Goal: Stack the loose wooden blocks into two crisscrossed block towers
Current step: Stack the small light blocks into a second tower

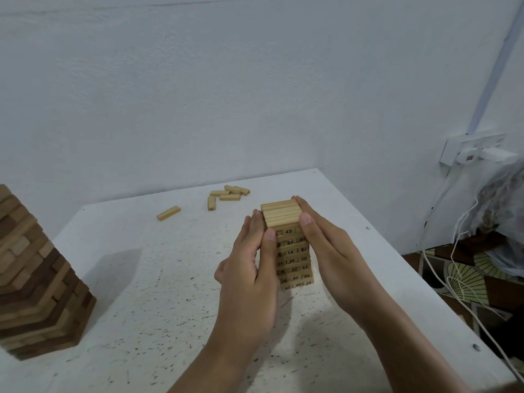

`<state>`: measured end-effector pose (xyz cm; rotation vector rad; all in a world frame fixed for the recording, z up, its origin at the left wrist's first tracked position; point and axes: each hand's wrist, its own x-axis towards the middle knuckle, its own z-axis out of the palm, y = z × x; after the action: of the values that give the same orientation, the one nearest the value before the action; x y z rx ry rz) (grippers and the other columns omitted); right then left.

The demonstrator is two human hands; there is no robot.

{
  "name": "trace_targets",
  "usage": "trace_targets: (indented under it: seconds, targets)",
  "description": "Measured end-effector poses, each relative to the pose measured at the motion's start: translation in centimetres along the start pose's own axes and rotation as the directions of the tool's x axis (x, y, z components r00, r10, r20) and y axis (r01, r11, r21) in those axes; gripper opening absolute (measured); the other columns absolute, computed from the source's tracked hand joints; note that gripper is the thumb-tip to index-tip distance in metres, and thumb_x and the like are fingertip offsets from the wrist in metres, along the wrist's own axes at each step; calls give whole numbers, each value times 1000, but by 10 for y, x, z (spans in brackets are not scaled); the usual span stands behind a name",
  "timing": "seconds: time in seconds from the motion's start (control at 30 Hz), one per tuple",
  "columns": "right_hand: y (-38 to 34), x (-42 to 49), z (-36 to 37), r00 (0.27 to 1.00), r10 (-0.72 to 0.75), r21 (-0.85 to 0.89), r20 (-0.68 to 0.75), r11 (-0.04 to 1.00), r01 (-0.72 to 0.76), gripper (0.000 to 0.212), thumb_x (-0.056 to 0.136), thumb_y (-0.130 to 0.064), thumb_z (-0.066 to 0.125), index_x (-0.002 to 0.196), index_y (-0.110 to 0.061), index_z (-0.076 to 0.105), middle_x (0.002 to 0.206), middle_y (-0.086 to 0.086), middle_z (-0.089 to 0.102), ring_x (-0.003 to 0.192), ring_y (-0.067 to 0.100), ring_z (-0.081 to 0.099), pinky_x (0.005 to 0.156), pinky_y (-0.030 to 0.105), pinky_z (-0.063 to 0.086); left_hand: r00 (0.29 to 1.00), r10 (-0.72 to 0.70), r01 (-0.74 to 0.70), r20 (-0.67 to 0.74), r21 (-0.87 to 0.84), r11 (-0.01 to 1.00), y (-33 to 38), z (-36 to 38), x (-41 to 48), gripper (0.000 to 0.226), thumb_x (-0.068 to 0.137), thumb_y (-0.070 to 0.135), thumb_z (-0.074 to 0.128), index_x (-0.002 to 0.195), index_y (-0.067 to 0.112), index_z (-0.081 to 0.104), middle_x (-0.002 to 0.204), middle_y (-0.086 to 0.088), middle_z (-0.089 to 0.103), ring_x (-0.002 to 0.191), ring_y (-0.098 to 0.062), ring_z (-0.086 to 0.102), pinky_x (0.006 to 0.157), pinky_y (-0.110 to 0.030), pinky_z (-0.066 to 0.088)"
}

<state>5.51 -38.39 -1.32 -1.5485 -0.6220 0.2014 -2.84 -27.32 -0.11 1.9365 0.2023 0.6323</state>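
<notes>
A small tower of pale numbered blocks [292,245] stands in the middle of the white table [141,307]. My left hand [252,268] presses flat against its left side and my right hand [329,251] against its right side, thumbs on the front near the top. Both hands squeeze the tower between them. A larger tower of light and dark blocks [34,279] stands at the left edge, partly cut off. Behind the small tower lie a single loose block [169,213] and a small heap of loose blocks [228,194].
The table's right edge [411,268] drops to a patterned floor with white cables [459,290]. A wall socket with a plug [476,151] and a plastic-covered bundle [499,211] are at the right. A plain wall stands right behind the table.
</notes>
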Motion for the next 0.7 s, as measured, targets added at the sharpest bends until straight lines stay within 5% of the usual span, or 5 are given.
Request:
trace_targets:
  seconds: [0.1,0.23,0.53,0.6,0.7]
  targets:
    - [1,-1,-1,1000,-9,2,-2,1000,9,68,91,-61,35,154,-34,38,152,-20,45,141,-9,36,108,14,34,1000,0,0,3,-2,1000,1,0,-1,22,102,56,35,115,73,41,141,45,36,142,19,19,126,-42,15]
    - [0,-1,-1,1000,-11,-9,-3,1000,11,66,92,-59,35,153,-35,40,148,-22,49,133,-15,40,93,0,37,1000,0,0,11,14,1000,3,0,0,28,95,64,32,101,91,35,136,53,34,142,20,20,126,-43,17]
    - [-6,-5,0,999,-12,-9,-44,1000,11,54,99,-49,36,151,-35,41,142,-29,49,117,-30,42,82,-6,36,998,-52,52,20,-24,998,3,-2,-1,21,103,57,35,111,75,40,137,47,40,143,16,23,126,-39,18]
    - [-7,-6,0,997,-27,-41,-78,999,24,59,94,-56,36,150,-38,43,147,-30,46,128,-26,36,92,-4,34,995,-95,96,18,-62,993,4,-5,-3,29,100,54,38,126,67,40,144,39,41,142,16,26,122,-23,21]
    - [-10,-6,0,985,-78,-169,-153,984,52,56,93,-63,35,145,-46,46,149,-30,44,140,-11,33,113,16,31,993,-119,117,-13,-127,985,2,-14,-2,48,95,58,42,143,56,41,142,41,41,132,23,30,108,-10,23]
